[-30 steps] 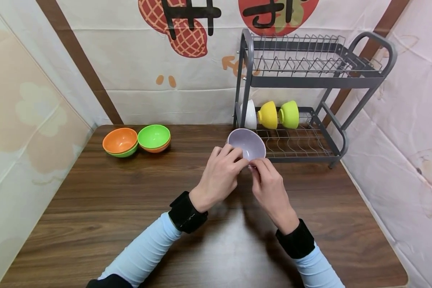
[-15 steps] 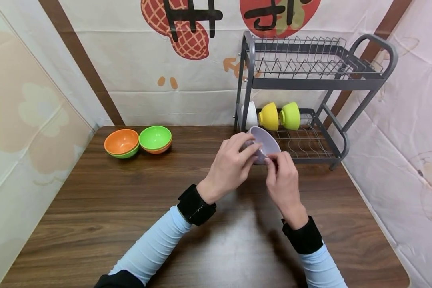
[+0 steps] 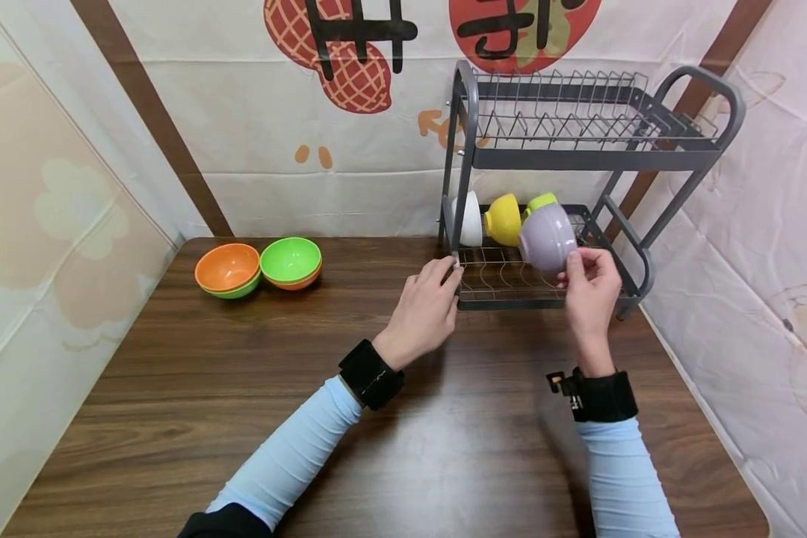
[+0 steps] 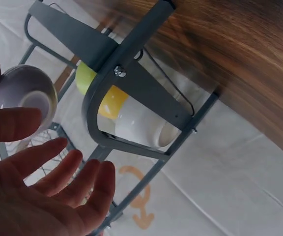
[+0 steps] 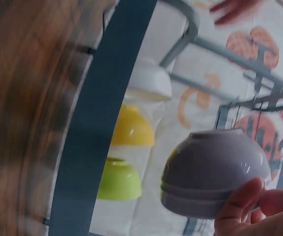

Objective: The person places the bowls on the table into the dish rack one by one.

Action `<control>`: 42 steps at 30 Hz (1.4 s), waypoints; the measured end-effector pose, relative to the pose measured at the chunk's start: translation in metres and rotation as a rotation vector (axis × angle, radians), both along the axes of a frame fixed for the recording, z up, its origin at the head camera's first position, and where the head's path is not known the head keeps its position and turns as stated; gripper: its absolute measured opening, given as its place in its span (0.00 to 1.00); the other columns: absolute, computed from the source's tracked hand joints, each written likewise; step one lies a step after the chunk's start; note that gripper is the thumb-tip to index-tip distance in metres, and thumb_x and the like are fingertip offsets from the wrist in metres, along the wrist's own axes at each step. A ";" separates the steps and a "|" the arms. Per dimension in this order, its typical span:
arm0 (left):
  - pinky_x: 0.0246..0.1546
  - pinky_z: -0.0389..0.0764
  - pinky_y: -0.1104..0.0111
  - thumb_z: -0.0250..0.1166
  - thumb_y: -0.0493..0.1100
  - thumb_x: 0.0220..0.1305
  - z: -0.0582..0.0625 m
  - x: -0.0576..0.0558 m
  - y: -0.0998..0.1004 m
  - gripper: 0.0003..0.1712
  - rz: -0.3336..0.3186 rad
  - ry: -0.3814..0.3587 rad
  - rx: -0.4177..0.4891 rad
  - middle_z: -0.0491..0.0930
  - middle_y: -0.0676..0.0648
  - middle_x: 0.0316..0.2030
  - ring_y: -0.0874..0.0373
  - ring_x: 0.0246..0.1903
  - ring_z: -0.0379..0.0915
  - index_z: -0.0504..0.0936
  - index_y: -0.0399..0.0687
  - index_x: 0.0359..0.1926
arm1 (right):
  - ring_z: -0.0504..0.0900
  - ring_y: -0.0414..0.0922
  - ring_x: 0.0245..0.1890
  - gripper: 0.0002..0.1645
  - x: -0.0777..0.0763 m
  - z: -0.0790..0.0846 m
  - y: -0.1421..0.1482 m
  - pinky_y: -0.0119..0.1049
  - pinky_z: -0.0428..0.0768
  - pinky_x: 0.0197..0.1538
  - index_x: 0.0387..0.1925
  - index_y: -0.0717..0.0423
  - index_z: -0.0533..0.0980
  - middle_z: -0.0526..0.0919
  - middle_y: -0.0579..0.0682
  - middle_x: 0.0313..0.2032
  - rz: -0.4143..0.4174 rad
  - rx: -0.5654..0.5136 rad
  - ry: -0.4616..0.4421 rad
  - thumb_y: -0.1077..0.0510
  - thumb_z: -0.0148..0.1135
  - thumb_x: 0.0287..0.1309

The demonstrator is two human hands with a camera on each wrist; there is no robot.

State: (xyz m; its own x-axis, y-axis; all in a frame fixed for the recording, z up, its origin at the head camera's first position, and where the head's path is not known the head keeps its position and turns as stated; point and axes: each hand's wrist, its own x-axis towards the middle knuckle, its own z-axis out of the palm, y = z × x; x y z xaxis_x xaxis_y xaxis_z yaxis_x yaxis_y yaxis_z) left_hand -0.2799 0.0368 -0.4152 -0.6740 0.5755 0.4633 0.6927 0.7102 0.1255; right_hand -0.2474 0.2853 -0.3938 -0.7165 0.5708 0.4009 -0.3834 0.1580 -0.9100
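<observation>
Below the grip, nearest the viewer, a pale blue sleeve and a black wrist strap lead to the right hand, over the wooden table. The right hand pinches the purple bowl at its rim, thumb on the outer wall. Left of the fingertips and raised, the bowl lies tilted on its side before the lower tier of the dish rack, base leftward. Its wall is smooth, glossy and greyish purple, with a foot ring; a line circles it near the rim, whether groove or edge of a second, nested bowl cannot be told. Well left of the grip, the left hand holds nothing, fingers relaxed beside the rack's left end; contact is uncertain. The step in hand is judged to be loading the bowl into the rack; the next move would call for seating it among the wires, base leftward, before release. Beyond the grip, to its left, rest a partly covered lime bowl, a yellow bowl and a white bowl. Far left, an orange bowl and a green bowl top two stacks. Behind hangs a printed cloth.
</observation>
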 end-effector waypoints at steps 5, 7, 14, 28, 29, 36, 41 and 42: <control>0.54 0.76 0.52 0.60 0.41 0.77 -0.003 -0.001 -0.001 0.24 0.041 -0.024 -0.088 0.66 0.42 0.73 0.46 0.69 0.63 0.77 0.42 0.70 | 0.78 0.41 0.25 0.04 -0.025 0.010 0.025 0.26 0.78 0.27 0.38 0.56 0.77 0.74 0.53 0.34 0.002 -0.244 0.002 0.63 0.61 0.75; 0.54 0.77 0.52 0.59 0.42 0.78 -0.005 -0.001 -0.001 0.23 0.046 -0.031 -0.106 0.66 0.43 0.73 0.46 0.69 0.63 0.78 0.42 0.70 | 0.78 0.41 0.23 0.04 -0.033 0.015 0.034 0.26 0.78 0.26 0.38 0.57 0.77 0.75 0.53 0.33 0.000 -0.317 -0.016 0.63 0.61 0.74; 0.52 0.77 0.53 0.59 0.42 0.79 -0.005 -0.001 -0.002 0.24 0.051 -0.015 -0.116 0.65 0.42 0.74 0.45 0.68 0.64 0.76 0.41 0.71 | 0.77 0.39 0.22 0.05 -0.065 0.032 0.062 0.25 0.77 0.24 0.39 0.59 0.75 0.73 0.54 0.39 -0.004 -0.464 -0.092 0.64 0.59 0.75; 0.53 0.77 0.54 0.57 0.42 0.80 -0.013 0.004 -0.005 0.26 0.070 -0.034 -0.125 0.63 0.42 0.76 0.44 0.70 0.62 0.73 0.41 0.74 | 0.74 0.40 0.14 0.09 -0.111 0.046 0.095 0.30 0.76 0.19 0.37 0.65 0.73 0.73 0.51 0.27 0.027 -0.750 -0.299 0.77 0.50 0.67; 0.53 0.77 0.54 0.57 0.42 0.80 -0.014 0.004 -0.005 0.26 0.069 -0.033 -0.123 0.63 0.42 0.76 0.44 0.70 0.62 0.73 0.41 0.74 | 0.74 0.40 0.14 0.10 -0.113 0.045 0.097 0.30 0.76 0.19 0.37 0.64 0.72 0.73 0.51 0.28 0.024 -0.745 -0.326 0.78 0.49 0.66; 0.51 0.78 0.54 0.55 0.42 0.80 -0.017 0.008 -0.004 0.26 0.059 -0.024 -0.125 0.63 0.42 0.75 0.45 0.69 0.63 0.72 0.41 0.74 | 0.73 0.39 0.14 0.20 -0.128 0.038 0.107 0.30 0.76 0.18 0.53 0.61 0.64 0.69 0.50 0.33 0.027 -0.664 -0.496 0.78 0.47 0.63; 0.50 0.79 0.56 0.55 0.42 0.80 -0.015 0.009 -0.004 0.26 0.066 -0.002 -0.135 0.64 0.42 0.75 0.46 0.68 0.64 0.73 0.41 0.74 | 0.73 0.39 0.14 0.35 -0.135 0.038 0.113 0.29 0.76 0.20 0.70 0.57 0.56 0.69 0.49 0.34 0.093 -0.610 -0.578 0.78 0.47 0.65; 0.50 0.79 0.56 0.55 0.42 0.80 -0.015 0.009 -0.004 0.26 0.066 0.000 -0.137 0.64 0.42 0.75 0.46 0.68 0.64 0.73 0.41 0.74 | 0.73 0.39 0.14 0.33 -0.137 0.038 0.114 0.29 0.77 0.20 0.69 0.58 0.56 0.70 0.49 0.31 0.107 -0.593 -0.588 0.77 0.48 0.66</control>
State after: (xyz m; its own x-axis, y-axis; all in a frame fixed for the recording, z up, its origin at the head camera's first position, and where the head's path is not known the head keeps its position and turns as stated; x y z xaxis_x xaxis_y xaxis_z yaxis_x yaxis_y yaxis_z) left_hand -0.2711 0.0325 -0.4300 -0.7124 0.5874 0.3840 0.6438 0.7648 0.0242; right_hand -0.3841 0.3994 -0.3556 -0.7772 0.4860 -0.3997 0.1939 -0.4193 -0.8869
